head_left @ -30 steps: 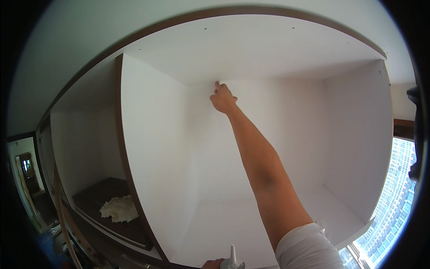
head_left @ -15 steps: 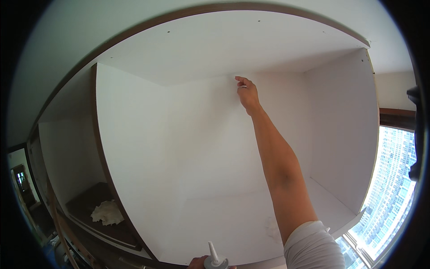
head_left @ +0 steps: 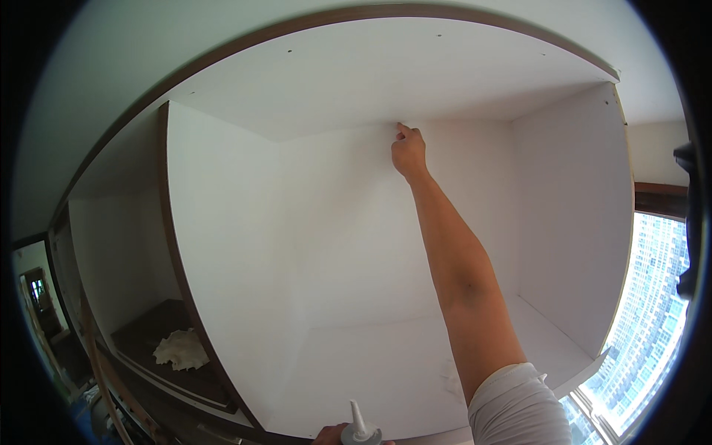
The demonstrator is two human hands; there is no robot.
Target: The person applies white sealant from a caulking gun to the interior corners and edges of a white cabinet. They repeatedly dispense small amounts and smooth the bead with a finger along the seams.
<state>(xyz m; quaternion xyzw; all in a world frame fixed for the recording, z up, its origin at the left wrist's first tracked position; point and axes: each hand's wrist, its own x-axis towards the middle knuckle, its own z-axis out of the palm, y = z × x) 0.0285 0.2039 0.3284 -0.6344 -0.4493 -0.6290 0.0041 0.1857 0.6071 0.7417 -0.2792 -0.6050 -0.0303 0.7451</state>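
Observation:
My right hand (head_left: 409,151) reaches up inside a white cabinet (head_left: 348,222). Its index finger is stretched out, with the tip touching the seam (head_left: 460,121) between the top panel and the back panel. The other fingers bend loosely, and nothing shows in this hand. At the lower edge, my left hand (head_left: 331,435) is closed around a sealant tube (head_left: 362,435). The tube's pale tapered nozzle (head_left: 356,415) points upward, well below my right hand. Most of the tube and of my left hand is cut off by the picture's edge.
A brown-edged upright (head_left: 174,222) divides the cabinet from a left compartment, where a crumpled white cloth or paper (head_left: 182,350) lies on a dark shelf. On the right stands a white side panel (head_left: 571,215), beside a bright window (head_left: 649,297). A wooden strip (head_left: 100,371) slants at lower left.
My right index fingertip has shifted slightly right along the seam, and the hand has turned a little. The whole view has shifted slightly. My left hand still holds the sealant tube.

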